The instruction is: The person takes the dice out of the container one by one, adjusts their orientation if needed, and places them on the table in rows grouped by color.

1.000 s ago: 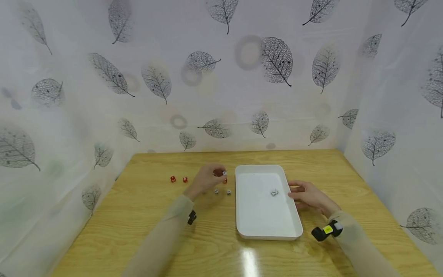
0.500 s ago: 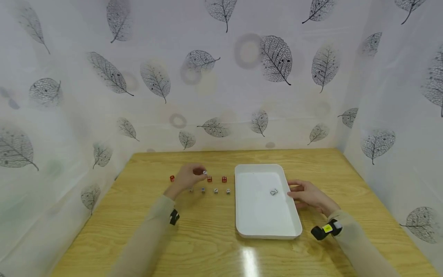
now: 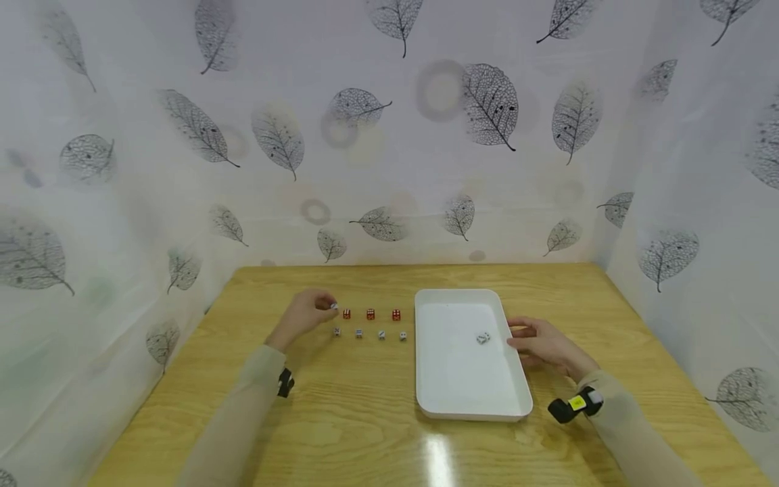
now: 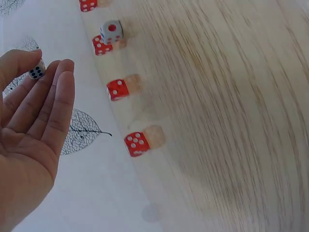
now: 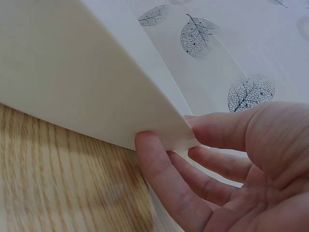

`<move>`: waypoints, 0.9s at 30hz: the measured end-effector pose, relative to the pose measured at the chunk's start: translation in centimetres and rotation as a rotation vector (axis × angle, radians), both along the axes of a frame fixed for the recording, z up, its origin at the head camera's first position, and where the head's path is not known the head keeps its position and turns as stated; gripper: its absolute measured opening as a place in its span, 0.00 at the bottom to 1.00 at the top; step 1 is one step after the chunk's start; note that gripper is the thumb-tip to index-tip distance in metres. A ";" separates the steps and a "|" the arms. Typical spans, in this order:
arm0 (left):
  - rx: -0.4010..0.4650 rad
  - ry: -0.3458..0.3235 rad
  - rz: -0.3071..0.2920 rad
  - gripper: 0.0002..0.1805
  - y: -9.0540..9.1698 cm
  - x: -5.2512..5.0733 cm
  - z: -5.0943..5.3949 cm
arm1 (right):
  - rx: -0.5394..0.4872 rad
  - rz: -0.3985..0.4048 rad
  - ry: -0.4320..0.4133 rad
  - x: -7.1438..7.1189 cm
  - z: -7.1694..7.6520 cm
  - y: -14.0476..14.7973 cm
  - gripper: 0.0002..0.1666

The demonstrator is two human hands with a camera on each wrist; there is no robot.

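Observation:
My left hand (image 3: 302, 314) pinches a small white die (image 4: 37, 72) between thumb and fingers, at the left end of a row of red dice (image 3: 370, 314). In the left wrist view the red dice (image 4: 117, 90) lie beside the hand, with a white die (image 4: 112, 32) near one of them. A second row, of white dice (image 3: 381, 335), lies nearer the front. On the right, my right hand (image 5: 227, 164) holds the side of a white tray (image 5: 87, 72), thumb at the rim and fingers against the outer wall. White dice (image 3: 483, 338) lie together inside the tray.
The wooden table (image 3: 341, 419) carries everything. Behind and at both sides hangs a pale leaf-patterned curtain (image 3: 389, 169). The tray's left wall stands just right of the dice rows.
My left hand has moved left along the red row with the die, uncovering dice to its right. The leftmost red die is now out of sight in the head view. My right hand stays on the tray.

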State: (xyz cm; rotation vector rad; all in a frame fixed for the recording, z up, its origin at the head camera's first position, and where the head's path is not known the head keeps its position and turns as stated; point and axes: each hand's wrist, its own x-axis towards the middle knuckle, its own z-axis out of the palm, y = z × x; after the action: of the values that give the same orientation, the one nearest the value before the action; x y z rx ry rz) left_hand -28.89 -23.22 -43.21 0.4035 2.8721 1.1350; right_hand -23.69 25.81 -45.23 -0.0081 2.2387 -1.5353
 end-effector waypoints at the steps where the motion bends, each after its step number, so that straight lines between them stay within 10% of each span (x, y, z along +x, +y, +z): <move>1: -0.005 -0.004 -0.001 0.14 -0.2 0.0 0.0 | 0.003 0.007 0.003 0.0 0.0 0.0 0.38; 27: -0.211 -0.176 -0.009 0.05 -2.7 -0.1 -1.2 | 0.006 0.010 0.010 -0.1 -0.2 0.1 0.38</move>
State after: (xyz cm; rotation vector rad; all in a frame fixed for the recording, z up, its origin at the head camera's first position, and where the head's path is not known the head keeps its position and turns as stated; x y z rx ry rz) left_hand -28.96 -25.87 -44.42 0.2914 2.7927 0.8089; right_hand -23.80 25.89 -45.39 -0.0251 2.2477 -1.5269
